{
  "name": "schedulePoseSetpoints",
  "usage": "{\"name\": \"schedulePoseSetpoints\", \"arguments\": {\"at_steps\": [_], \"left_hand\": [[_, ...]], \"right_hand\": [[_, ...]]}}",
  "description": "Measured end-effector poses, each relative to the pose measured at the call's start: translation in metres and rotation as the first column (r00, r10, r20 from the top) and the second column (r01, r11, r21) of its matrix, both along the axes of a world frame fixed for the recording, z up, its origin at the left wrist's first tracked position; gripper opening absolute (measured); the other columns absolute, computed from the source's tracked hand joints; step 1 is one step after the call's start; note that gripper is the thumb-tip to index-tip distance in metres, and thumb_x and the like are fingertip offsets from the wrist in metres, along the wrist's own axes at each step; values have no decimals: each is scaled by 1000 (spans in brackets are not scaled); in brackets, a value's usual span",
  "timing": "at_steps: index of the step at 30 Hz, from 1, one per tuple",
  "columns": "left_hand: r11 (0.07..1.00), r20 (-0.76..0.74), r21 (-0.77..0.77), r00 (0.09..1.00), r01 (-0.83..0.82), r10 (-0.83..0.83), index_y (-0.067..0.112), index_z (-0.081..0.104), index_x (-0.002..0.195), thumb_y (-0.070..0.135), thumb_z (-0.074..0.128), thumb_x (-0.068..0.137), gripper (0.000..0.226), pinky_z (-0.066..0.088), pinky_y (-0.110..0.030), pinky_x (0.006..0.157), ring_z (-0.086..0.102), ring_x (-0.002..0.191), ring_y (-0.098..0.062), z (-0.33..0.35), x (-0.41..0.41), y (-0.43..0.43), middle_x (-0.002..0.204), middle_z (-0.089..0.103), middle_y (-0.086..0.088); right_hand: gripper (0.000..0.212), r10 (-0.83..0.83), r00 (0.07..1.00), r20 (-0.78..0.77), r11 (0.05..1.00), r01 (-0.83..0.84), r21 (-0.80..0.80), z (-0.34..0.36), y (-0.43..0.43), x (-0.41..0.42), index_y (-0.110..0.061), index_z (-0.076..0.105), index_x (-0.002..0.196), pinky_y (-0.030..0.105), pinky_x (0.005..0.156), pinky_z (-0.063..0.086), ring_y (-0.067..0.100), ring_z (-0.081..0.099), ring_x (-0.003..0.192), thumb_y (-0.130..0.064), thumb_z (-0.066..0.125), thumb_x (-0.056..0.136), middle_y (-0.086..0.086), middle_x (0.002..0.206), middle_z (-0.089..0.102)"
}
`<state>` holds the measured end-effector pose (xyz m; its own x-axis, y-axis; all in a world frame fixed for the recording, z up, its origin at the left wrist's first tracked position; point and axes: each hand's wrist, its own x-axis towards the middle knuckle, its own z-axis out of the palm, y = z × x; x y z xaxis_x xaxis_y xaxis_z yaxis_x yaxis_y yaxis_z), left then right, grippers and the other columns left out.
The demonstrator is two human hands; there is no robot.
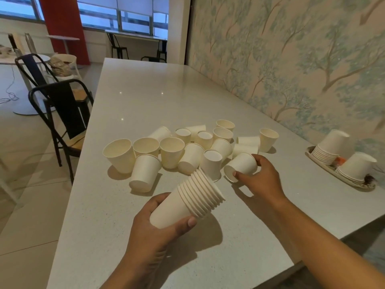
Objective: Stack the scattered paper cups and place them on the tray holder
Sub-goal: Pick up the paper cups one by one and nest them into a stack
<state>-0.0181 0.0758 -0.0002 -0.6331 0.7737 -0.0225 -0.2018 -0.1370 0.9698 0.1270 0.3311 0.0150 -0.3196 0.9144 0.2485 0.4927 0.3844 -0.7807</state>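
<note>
My left hand (158, 224) grips a nested stack of white paper cups (187, 200) by its base, tilted with the rims pointing up and right. My right hand (258, 180) holds a single paper cup (242, 165) lying on its side, just right of the stack's rims. Several loose paper cups (173, 149) lie scattered on the white table (145, 97) beyond my hands, some upright, some upside down, some tipped over. At the far right an oval tray holder (354, 183) carries two upside-down cup stacks (331, 147).
The wallpapered wall (291, 59) runs along the table's right side. Black metal chairs (60, 109) stand off the table's left edge. The table's near corner drops off at the lower right.
</note>
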Motion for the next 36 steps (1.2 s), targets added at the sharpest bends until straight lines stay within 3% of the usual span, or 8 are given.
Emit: {"name": "schedulePoseSetpoints", "arguments": {"at_steps": [4,8,14,17,21,26,30,36], "left_hand": [[1000,11,0,1000,6,-6,47,71,94,45,95,29,69,56,-19,57,69,86,-20,-1,0,0,89,73,12],[1000,12,-6,1000,23,-23,45,71,95,41,96,31,69,59,-21,61,70,83,-16,0,3,1,90,73,11],[999,-28,13,999,30,-30,42,72,95,36,97,34,67,60,-22,61,71,78,-7,2,6,-1,92,74,10],[1000,16,23,1000,17,-17,38,73,97,32,98,36,66,59,-24,61,73,76,-9,1,4,-3,92,75,6],[999,66,-7,997,-40,41,39,69,97,31,99,32,73,65,-39,70,70,88,-22,-2,-2,-4,89,73,10],[997,63,39,996,-59,57,39,71,94,35,100,33,67,57,-22,60,72,75,-8,3,-4,-10,89,74,10],[992,87,53,990,-114,109,44,70,92,38,97,32,67,55,-17,55,70,70,-2,4,-5,-15,88,73,14],[992,93,56,990,-111,105,43,70,91,37,97,31,66,54,-16,55,70,73,-3,5,0,-15,88,73,14]], "right_hand": [[68,14,995,-102,997,-6,72,21,-29,29,-38,53,125,39,69,56,13,64,92,-46,85,65,-7,118,63],[75,217,962,-169,969,-191,155,52,-70,43,-45,50,128,23,80,45,-6,54,116,-60,79,60,-26,126,58],[88,510,859,-47,860,-507,63,65,-114,25,-47,38,139,30,104,43,-2,47,129,-55,80,62,-27,142,46],[103,585,804,107,808,-589,7,54,-135,16,-50,22,149,32,112,33,-7,32,138,-73,73,63,-29,152,34],[117,635,745,204,771,-628,-107,31,-156,7,-65,-4,143,16,107,23,-26,15,132,-90,65,52,-50,145,13],[90,720,694,26,694,-720,-12,52,-138,-1,-49,29,147,9,104,34,-10,33,137,-87,50,69,-32,150,36],[67,491,824,-283,864,-502,41,56,-100,-22,-31,56,132,26,98,49,7,56,124,-72,56,80,-13,133,61],[75,119,991,-55,980,-126,-153,17,-44,-46,-19,46,140,46,98,49,24,54,121,-42,79,77,4,142,52]]}}
